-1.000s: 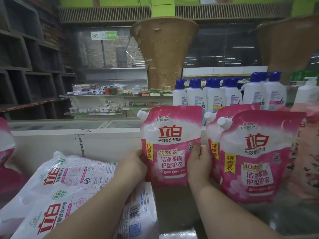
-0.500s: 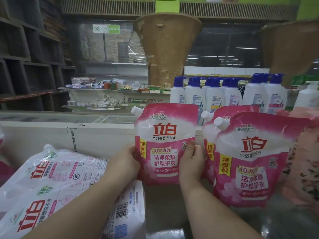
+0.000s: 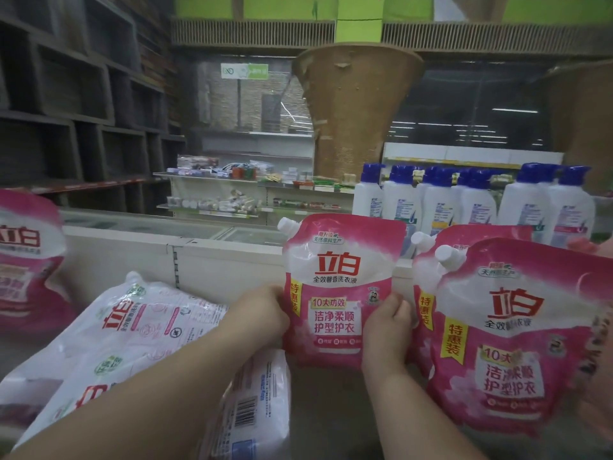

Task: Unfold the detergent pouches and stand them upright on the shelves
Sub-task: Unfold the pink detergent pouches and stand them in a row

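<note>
A pink and white detergent pouch (image 3: 338,283) with a white spout cap stands upright at the middle of the shelf. My left hand (image 3: 262,310) grips its left edge and my right hand (image 3: 386,322) grips its right edge, thumb on the front. To its right stand two more upright pink pouches, the front pouch (image 3: 510,333) large and near, the second pouch (image 3: 428,293) mostly hidden behind it. Several white pouches (image 3: 132,330) lie flat at the lower left under my left forearm. Another pink pouch (image 3: 26,257) shows at the far left edge.
White bottles with blue caps (image 3: 477,200) stand in a row behind the pouches. A white shelf back panel (image 3: 166,257) runs behind the flat pouches. Dark cubby shelves (image 3: 66,111) fill the left wall. A floral pink pack (image 3: 600,346) sits at the right edge.
The view has swung slightly; both hands keep their hold on the middle pouch, which stays upright in about the same spot on the shelf.
</note>
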The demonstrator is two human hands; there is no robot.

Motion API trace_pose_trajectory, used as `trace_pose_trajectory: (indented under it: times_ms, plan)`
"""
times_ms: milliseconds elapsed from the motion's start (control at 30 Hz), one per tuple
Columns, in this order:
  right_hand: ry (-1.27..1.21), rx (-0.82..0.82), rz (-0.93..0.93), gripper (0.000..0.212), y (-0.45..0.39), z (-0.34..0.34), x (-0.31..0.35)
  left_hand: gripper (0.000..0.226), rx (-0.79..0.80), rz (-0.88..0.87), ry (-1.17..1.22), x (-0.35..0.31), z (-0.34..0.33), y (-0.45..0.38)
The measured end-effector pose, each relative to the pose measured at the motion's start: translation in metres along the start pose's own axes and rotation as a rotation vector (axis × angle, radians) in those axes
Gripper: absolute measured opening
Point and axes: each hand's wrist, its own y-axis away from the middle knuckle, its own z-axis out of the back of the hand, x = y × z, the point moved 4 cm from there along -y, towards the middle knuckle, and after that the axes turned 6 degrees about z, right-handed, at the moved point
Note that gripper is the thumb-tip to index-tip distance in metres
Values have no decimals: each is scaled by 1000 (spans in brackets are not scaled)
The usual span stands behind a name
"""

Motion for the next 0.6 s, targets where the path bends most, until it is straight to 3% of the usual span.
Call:
trace_pose_trajectory:
  times_ms: [267,400,500,600]
  plan:
    - [27,43,40,29,10,-9,4,11,-84,0,75,11,0,3]
    - [54,-13,140,42,16,-6,16,18,-152,2,173,15,5,11]
    - [104,-10,328,35,48,5,43,16,-164,-48,252,13,13,16]
    - [129,120,907,17,105,16,81,16,-226,-91,354,13,19,20]
